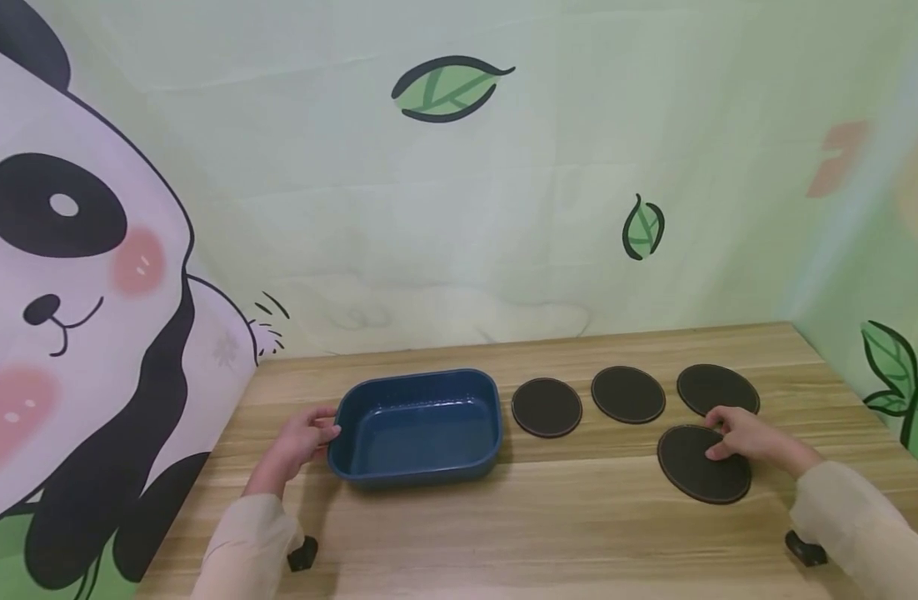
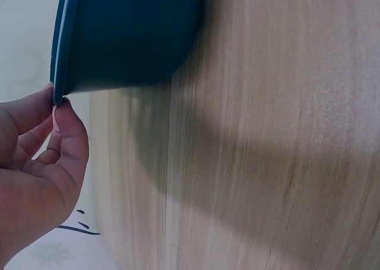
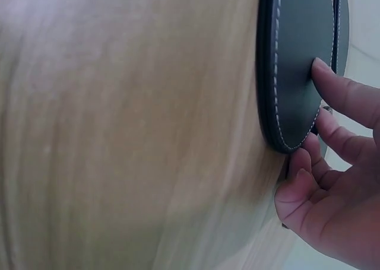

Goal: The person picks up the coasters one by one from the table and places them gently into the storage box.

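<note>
A blue rectangular baking dish [image 1: 414, 477] sits on the left half of the wooden table. My left hand [image 1: 297, 442] pinches its left rim between thumb and fingers; the left wrist view shows that hand [image 2: 44, 157] at the dish's rim [image 2: 61, 44]. On the right, my right hand [image 1: 755, 437] grips a round black coaster [image 1: 691, 471] by its right edge. White stitching runs round this coaster [image 3: 294, 62] in the right wrist view. There the right hand [image 3: 338, 181] has one digit on its face and other fingers at its edge. Whether the coaster is lifted I cannot tell.
Three more black round pieces lie in a row behind: one beside the dish [image 1: 546, 407], a middle coaster [image 1: 627, 394] and a right coaster [image 1: 717, 387]. A cloth backdrop [image 1: 339, 208] with a panda and leaves hangs behind and beside the wooden table [image 1: 519, 533].
</note>
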Motion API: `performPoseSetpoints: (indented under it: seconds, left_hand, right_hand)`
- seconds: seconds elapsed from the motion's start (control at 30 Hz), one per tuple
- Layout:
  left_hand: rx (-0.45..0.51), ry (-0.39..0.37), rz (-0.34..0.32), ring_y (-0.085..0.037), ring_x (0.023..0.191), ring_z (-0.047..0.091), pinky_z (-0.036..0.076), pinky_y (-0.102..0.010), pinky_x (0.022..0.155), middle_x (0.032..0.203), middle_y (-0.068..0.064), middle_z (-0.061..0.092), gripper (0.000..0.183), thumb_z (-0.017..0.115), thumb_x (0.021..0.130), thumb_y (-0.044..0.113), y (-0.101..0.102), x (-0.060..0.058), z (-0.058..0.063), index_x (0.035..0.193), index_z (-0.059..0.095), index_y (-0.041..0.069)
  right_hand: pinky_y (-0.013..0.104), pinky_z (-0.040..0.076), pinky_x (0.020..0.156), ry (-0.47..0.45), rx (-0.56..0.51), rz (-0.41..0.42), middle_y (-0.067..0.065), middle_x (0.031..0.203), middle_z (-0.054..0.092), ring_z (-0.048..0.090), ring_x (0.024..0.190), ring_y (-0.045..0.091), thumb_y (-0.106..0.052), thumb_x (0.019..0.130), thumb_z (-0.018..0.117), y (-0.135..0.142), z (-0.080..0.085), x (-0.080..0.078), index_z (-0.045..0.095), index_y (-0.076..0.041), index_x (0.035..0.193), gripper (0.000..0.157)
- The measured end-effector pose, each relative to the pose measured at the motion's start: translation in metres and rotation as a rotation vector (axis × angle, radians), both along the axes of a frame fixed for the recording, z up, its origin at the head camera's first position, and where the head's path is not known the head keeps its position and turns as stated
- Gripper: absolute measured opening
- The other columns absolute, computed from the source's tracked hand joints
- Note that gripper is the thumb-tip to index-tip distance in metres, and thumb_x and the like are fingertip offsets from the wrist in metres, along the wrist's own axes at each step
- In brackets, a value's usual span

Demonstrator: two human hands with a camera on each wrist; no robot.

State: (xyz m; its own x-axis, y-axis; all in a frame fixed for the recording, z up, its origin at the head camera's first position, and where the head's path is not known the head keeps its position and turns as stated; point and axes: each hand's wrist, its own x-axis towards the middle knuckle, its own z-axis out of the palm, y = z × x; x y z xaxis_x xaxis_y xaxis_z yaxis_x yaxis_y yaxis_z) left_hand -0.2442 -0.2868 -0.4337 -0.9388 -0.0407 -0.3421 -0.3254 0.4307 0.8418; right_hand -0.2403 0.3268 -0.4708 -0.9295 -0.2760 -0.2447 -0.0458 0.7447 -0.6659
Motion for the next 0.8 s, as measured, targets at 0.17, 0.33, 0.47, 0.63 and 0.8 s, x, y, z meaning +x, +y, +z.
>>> performPoseSetpoints:
  seconds: [0.17,0.33,0.47,0.63,0.8]
  left_hand:
    - [0.015,0.007,-0.006,-0.017,0.081,0.053,0.047,-0.030,0.072,0.110,-0.020,0.045,0.042,0.048,0.089,0.004,0.000,0.000,-0.001,0.128,0.035,-0.005]
    - [0.009,-0.003,-0.004,-0.017,0.081,0.052,0.046,-0.028,0.070,0.110,-0.020,0.046,0.041,0.047,0.089,0.005,-0.001,-0.002,-0.001,0.128,0.035,-0.004]
    - [0.004,-0.011,-0.006,-0.018,0.083,0.052,0.046,-0.029,0.072,0.112,-0.020,0.045,0.041,0.047,0.090,0.006,-0.001,-0.003,0.000,0.128,0.035,-0.003]
    - [0.001,-0.009,-0.017,-0.019,0.085,0.051,0.046,-0.031,0.073,0.112,-0.021,0.044,0.041,0.046,0.090,0.006,0.000,-0.002,0.001,0.128,0.034,-0.003]
    - [-0.015,-0.012,-0.018,-0.021,0.086,0.051,0.046,-0.032,0.075,0.111,-0.020,0.045,0.041,0.047,0.090,0.007,0.000,0.000,0.002,0.128,0.035,-0.003]
  right_hand:
    - [0.027,0.035,0.062,-0.020,0.022,0.009,0.007,0.076,0.044,0.041,0.070,0.017,-0.007,0.067,0.071,-0.001,0.001,-0.003,0.046,0.009,0.090,0.038]
    - [0.028,0.036,0.064,-0.015,0.048,0.028,0.009,0.078,0.046,0.043,0.072,0.019,-0.007,0.067,0.071,-0.002,0.003,-0.003,0.046,0.008,0.086,0.035]
    - [0.028,0.036,0.064,-0.025,0.045,0.033,0.008,0.078,0.044,0.042,0.072,0.019,-0.006,0.068,0.070,-0.002,0.004,-0.002,0.045,0.006,0.084,0.033]
    - [0.026,0.033,0.062,-0.041,0.006,0.037,0.005,0.075,0.038,0.038,0.070,0.017,-0.007,0.070,0.070,-0.001,0.008,0.001,0.041,0.005,0.085,0.034]
    - [0.023,0.031,0.055,-0.047,-0.050,0.035,0.001,0.070,0.034,0.035,0.063,0.012,-0.005,0.072,0.067,-0.003,0.014,0.006,0.040,0.004,0.085,0.032]
